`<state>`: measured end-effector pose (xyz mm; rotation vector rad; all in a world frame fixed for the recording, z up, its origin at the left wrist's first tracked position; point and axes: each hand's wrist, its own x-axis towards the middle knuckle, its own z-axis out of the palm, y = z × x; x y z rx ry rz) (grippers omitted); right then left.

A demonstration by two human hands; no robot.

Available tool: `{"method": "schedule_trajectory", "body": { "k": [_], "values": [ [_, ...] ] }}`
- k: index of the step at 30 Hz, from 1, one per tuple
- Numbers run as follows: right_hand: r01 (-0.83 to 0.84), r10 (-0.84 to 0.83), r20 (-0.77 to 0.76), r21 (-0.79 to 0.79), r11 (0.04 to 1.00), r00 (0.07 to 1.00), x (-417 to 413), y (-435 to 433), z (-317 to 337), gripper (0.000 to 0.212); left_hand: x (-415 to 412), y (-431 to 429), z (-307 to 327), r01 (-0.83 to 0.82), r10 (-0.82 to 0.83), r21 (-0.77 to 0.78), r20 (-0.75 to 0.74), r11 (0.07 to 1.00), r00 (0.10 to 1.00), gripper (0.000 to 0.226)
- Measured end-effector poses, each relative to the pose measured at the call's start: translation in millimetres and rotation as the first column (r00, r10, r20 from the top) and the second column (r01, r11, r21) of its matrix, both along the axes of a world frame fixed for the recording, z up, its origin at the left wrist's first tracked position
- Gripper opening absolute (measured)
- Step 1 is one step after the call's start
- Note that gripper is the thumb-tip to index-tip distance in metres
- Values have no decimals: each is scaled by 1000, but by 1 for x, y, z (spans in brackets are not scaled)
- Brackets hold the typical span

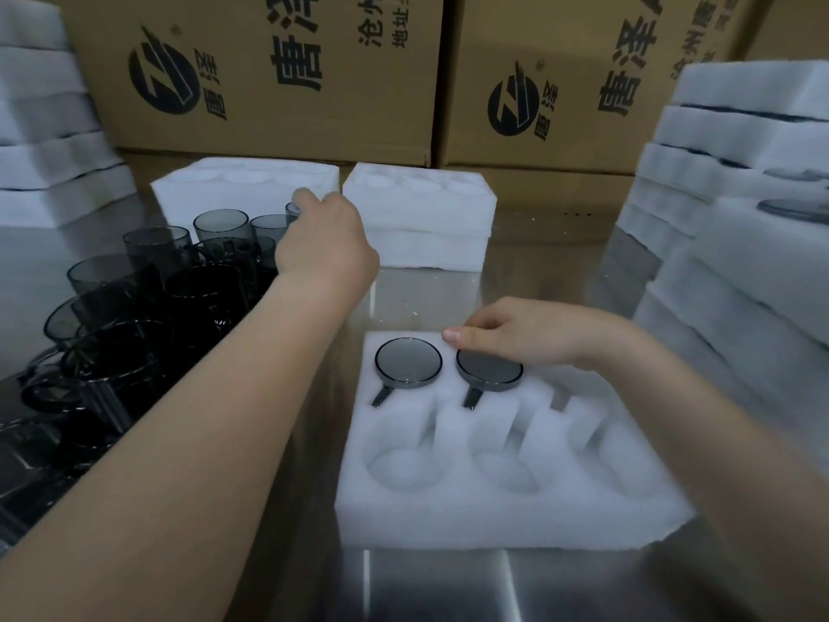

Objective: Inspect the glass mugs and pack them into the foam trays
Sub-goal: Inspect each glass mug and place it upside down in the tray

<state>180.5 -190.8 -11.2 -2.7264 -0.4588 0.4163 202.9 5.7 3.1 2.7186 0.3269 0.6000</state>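
A white foam tray point(493, 523) lies on the steel table in front of me. Two smoky grey glass mugs sit in its far pockets, one at the left point(408, 363) and one in the middle point(489, 372), handles pointing toward me. The other pockets hold nothing. My right hand point(529, 329) rests with loosely curled fingers at the far rim of the middle mug, thumb pointing left. Several loose grey mugs point(134, 280) stand at the left. My left hand point(325, 237) reaches over them and curls its fingers on the farthest mug point(292, 211), which it mostly hides.
Two more foam trays point(242, 186) point(421, 213) lie at the back. Foam stacks rise at the right point(740, 181) and the left point(49, 127). Cardboard boxes point(269, 69) form a wall behind. Bare steel table point(426, 585) shows near me.
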Motion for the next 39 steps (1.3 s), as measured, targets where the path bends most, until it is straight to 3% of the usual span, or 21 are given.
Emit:
{"method": "schedule_trajectory", "body": {
  "k": [5,16,20,22,24,26,28,29,32,34,37,39],
  "values": [
    [-12,12,-14,30,999,1000,1,-2,-1,52,36,19,-10,-5,0,-49,-92,999,996,39],
    [-20,20,-24,19,1000,999,2,-4,-1,48,24,24,-10,-58,58,-95,5,994,998,37],
    [-21,22,-13,70,997,1000,6,-5,-2,54,4,7,2,18,-8,-53,188,998,982,31],
    [45,-53,35,207,977,998,9,-4,-3,55,-6,-4,6,106,-85,-50,313,993,946,30],
    [156,-187,24,455,877,982,13,-3,-5,53,-13,-16,7,231,-185,-81,375,970,908,30],
    [277,-257,-136,699,659,957,18,-4,-3,48,-20,-28,2,363,-280,-156,391,919,877,33],
    [341,-129,-316,839,425,940,19,-7,0,53,-28,-38,-6,486,-384,-201,393,851,835,30],
    [340,-52,-346,864,371,937,19,-9,-1,57,-31,-41,-12,544,-448,-187,385,818,807,26],
    [270,8,-294,887,376,956,21,-11,-6,49,-34,-47,-29,651,-605,-63,311,756,733,19],
    [256,1,-270,911,323,963,23,-12,-9,42,-33,-47,-35,660,-606,-62,340,749,720,24],
    [253,34,-262,951,177,964,21,-12,-10,35,-29,-45,-39,644,-545,-99,445,759,711,53],
    [237,42,-245,961,144,969,21,-10,-12,32,-26,-45,-39,616,-497,-204,428,761,755,73]
  ]
}}
